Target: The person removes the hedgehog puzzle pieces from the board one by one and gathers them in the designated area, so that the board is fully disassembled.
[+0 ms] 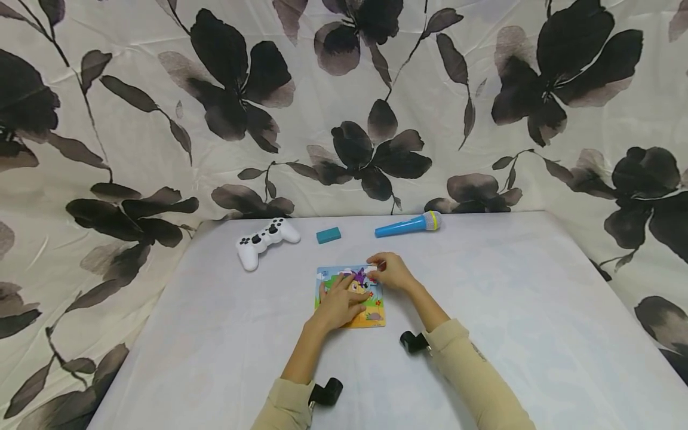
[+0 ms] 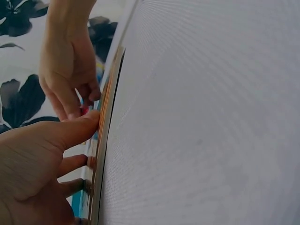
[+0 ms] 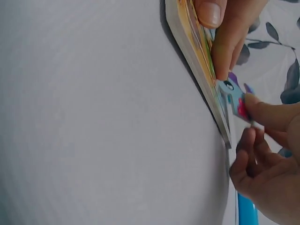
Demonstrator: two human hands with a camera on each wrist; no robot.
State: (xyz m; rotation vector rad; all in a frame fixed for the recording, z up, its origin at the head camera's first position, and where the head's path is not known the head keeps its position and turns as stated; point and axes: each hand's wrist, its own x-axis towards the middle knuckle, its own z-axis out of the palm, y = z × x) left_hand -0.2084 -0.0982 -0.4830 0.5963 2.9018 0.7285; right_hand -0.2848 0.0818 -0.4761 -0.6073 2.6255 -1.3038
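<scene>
A flat square jigsaw puzzle (image 1: 376, 318) with a bright cartoon picture lies on the white table. Spread over its left and middle part, my left hand (image 1: 337, 306) rests with fingers extended, covering some of the picture. At the puzzle's top right corner, my right hand (image 1: 396, 273) pinches a puzzle piece (image 3: 240, 107) between thumb and fingers. This piece is light blue with pink and purple parts and stands tilted up from the board in the right wrist view. The left wrist view shows the puzzle's edge (image 2: 107, 119) side-on, with the left thumb against it.
Behind the puzzle lie a white game controller (image 1: 267, 240), a small teal block (image 1: 328, 235) and a blue toy microphone (image 1: 407, 226). The table (image 1: 215, 358) ends at a floral cloth (image 1: 322, 107) at the back.
</scene>
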